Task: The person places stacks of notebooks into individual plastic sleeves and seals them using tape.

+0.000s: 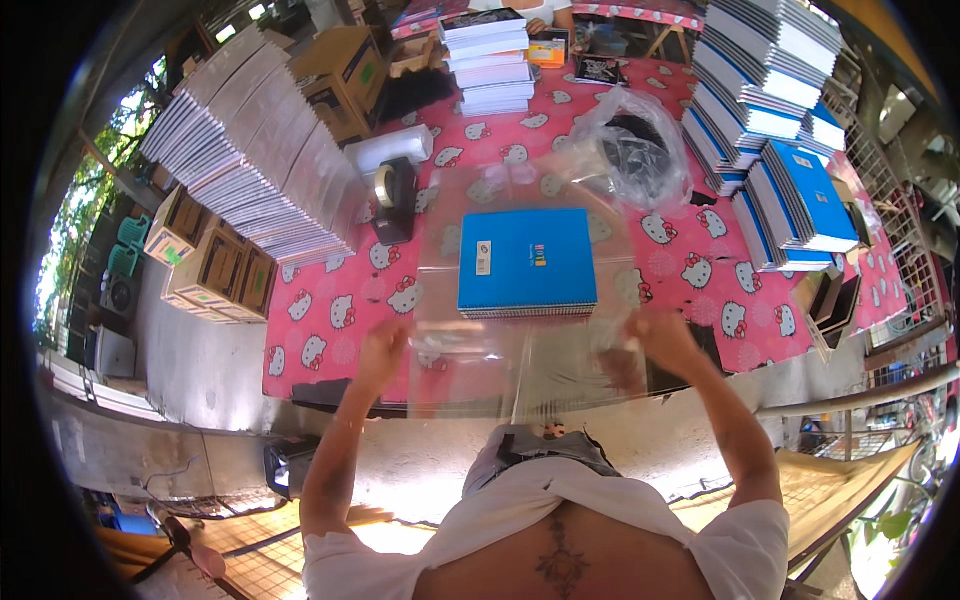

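on the near side of the blue notebook stack [527, 260], both hands are raised well apart from each other, at opposite sides of a clear plastic sheet [470, 375]. the left hand [386, 352], near-left of the stack, has its fingers bent by the sheet's left edge; the right hand [662, 342], near-right of the stack, is bent likewise by the other edge. both are blurred, so i cannot tell whether either is pinching the plastic. the stack itself lies flat, label up, spiral binding toward the person, with the plastic spread around it on the pink patterned tabletop [340, 312]. left of the stack and a bit beyond it stands a black tape dispenser [397, 205], with a pale roll [392, 150] behind. beyond-right of the stack sits a crumpled clear bag [642, 165] with something dark inside. farther left of it rise tall notebook piles [250, 150]; farther right, blue-and-white notebook piles [760, 95]. well beyond it, a white notebook pile [490, 65] stands before another person [545, 12].
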A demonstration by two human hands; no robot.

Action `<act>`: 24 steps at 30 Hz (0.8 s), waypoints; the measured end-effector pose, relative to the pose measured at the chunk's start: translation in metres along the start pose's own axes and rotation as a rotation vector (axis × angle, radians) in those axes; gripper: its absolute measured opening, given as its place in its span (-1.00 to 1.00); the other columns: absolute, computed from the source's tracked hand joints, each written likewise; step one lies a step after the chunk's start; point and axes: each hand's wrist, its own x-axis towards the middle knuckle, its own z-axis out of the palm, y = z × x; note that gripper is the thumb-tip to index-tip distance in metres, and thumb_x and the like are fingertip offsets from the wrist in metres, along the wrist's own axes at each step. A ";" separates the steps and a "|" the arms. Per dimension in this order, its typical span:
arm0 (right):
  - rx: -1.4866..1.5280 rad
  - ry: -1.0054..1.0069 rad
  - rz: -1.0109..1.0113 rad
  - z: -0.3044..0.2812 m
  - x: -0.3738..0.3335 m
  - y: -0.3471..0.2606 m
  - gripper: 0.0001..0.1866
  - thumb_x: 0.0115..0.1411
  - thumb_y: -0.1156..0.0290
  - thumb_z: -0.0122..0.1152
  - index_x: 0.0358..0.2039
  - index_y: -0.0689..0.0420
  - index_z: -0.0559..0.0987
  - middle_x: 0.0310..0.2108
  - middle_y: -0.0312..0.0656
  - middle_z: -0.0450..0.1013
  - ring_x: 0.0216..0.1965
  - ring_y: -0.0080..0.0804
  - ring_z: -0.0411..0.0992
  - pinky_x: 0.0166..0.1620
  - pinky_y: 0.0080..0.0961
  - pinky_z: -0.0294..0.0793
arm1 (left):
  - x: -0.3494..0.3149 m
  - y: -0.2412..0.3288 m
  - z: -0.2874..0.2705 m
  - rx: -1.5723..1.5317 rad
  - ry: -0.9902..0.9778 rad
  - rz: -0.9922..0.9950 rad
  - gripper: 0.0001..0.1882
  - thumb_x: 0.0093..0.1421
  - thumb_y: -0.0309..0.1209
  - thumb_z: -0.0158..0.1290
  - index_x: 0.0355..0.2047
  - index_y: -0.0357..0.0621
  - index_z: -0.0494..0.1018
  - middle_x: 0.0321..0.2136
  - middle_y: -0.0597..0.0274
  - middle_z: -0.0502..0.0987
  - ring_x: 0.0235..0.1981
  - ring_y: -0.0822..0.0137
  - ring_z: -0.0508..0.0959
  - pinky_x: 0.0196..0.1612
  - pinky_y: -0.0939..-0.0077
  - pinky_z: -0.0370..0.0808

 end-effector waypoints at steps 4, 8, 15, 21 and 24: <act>-0.744 0.599 -0.131 0.003 0.064 -0.041 -0.57 0.04 0.17 0.30 -0.05 -0.06 0.52 0.06 -0.08 0.38 0.13 -0.08 0.29 0.08 -0.03 0.31 | 0.120 -0.027 0.006 -0.232 0.120 -0.059 -0.90 0.22 -0.54 0.09 -0.25 -0.23 0.50 -0.45 0.20 0.58 -0.45 0.43 0.55 -0.39 0.50 0.46; -0.344 0.213 -0.355 0.096 0.069 -0.132 -0.28 0.13 -0.09 0.19 0.27 -0.12 0.33 0.32 -0.04 0.15 0.35 0.02 0.07 0.25 0.29 0.04 | 0.185 -0.102 0.009 -0.251 -0.129 -0.094 -0.83 0.21 -0.38 0.16 -0.30 -0.24 0.50 -0.51 0.16 0.58 -0.46 0.42 0.54 -0.37 0.45 0.47; -0.270 0.179 -0.159 0.123 0.094 -0.128 -0.23 0.11 -0.15 0.22 0.30 -0.18 0.31 0.38 -0.02 0.03 0.38 0.12 -0.02 0.21 0.51 -0.08 | 0.301 -0.074 0.069 0.145 -0.170 0.224 -0.88 0.18 -0.43 0.09 -0.31 -0.16 0.56 -0.42 0.02 0.59 -0.42 0.09 0.59 -0.35 0.30 0.50; -0.257 0.105 -0.115 0.126 0.098 -0.132 -0.25 0.10 -0.11 0.25 0.30 -0.26 0.30 0.39 -0.11 0.02 0.39 0.09 -0.03 0.20 0.56 -0.06 | 0.381 -0.043 0.206 0.262 0.001 0.392 -0.85 0.16 -0.44 0.03 -0.31 -0.18 0.55 -0.30 -0.02 0.57 -0.27 -0.07 0.56 -0.19 0.10 0.50; -0.247 0.079 -0.112 0.124 0.101 -0.138 -0.20 0.05 -0.09 0.31 0.31 -0.27 0.28 0.39 -0.14 0.02 0.41 0.04 -0.06 0.23 0.52 -0.05 | 0.394 -0.083 0.239 0.486 -0.026 0.391 -0.87 0.15 -0.41 0.06 -0.36 -0.17 0.55 -0.18 -0.02 0.54 -0.09 -0.04 0.52 -0.11 0.08 0.50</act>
